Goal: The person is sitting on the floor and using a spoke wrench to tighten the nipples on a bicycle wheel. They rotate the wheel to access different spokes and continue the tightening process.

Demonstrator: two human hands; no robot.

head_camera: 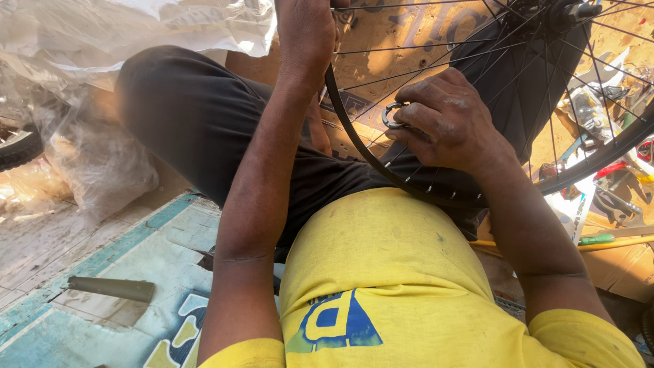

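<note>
A black bicycle wheel rim [354,140] with thin spokes [436,65] rests across my lap. My left hand [306,34] grips the rim at the top of the view, fingers wrapped around its edge. My right hand [446,119] sits inside the rim near its lower arc and pinches a small round metal spoke wrench [391,116] against a spoke close to the rim. The hub [558,10] shows at the top right. I wear a yellow shirt and dark trousers.
Clear plastic sheeting [102,41] and a tyre [17,146] lie at the left. A grey tube [112,288] lies on the blue painted board [136,252]. Scattered hand tools [606,197] and cardboard [623,269] crowd the right side.
</note>
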